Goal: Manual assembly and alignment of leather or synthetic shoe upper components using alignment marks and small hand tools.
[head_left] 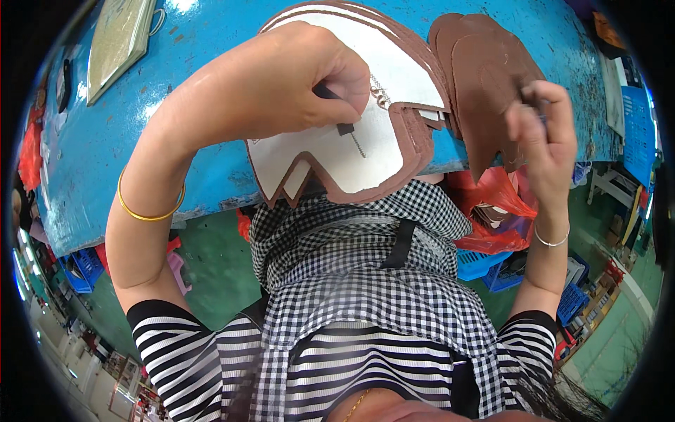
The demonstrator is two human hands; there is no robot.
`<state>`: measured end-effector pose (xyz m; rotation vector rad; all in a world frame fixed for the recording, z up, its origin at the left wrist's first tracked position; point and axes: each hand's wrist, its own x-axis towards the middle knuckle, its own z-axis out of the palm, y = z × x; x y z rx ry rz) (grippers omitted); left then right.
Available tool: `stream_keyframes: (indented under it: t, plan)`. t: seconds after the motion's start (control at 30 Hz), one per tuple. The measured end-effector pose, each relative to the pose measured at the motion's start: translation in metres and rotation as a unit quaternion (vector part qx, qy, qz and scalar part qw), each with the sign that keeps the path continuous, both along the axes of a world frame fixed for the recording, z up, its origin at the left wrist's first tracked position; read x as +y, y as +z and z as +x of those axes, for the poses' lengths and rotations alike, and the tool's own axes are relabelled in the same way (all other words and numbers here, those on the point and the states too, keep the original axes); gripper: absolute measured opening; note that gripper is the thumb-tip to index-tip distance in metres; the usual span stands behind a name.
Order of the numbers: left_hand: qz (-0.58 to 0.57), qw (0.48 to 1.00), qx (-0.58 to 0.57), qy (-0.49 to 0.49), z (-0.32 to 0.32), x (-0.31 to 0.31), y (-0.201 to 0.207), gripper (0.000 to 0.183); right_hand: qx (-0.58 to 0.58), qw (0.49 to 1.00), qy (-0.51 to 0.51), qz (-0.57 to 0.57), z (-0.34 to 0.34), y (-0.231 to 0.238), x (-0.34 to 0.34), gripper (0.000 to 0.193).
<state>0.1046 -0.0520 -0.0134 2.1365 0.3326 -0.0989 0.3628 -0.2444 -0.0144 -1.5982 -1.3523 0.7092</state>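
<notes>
Pinching a dark tool [330, 93], left hand [281, 84] presses the white brown-edged cutout [365, 151] at the table's [98, 162] near edge. Right hand [545, 130] pinches brown pieces [489, 77]; likely light, floppy, best gripped by edges.

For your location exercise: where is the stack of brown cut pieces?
In the head view, the stack of brown cut pieces lies on the blue table, right of the white-and-brown panel, beside the right hand.
</notes>
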Motion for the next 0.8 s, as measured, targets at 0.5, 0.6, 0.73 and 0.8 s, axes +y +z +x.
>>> stream_keyframes:
  t: [0.5,0.6,0.73,0.8]
  plan:
    - [0.039,0.999,0.013,0.027,-0.007,0.0,0.002,0.009,-0.219,0.942,0.254,0.03,-0.033,-0.01,0.053,0.015]
    - [0.063,0.998,-0.014,0.011,-0.004,0.001,0.0,0.009,-0.255,0.924,0.281,0.052,-0.037,-0.009,0.059,0.016]
    - [0.128,0.987,-0.1,-0.022,-0.001,0.005,-0.005,0.009,-0.276,0.906,0.306,0.093,-0.042,-0.009,0.068,0.019]
    - [0.121,0.99,-0.07,-0.033,0.003,0.006,0.004,0.009,-0.282,0.903,0.31,0.091,-0.043,-0.011,0.07,0.019]
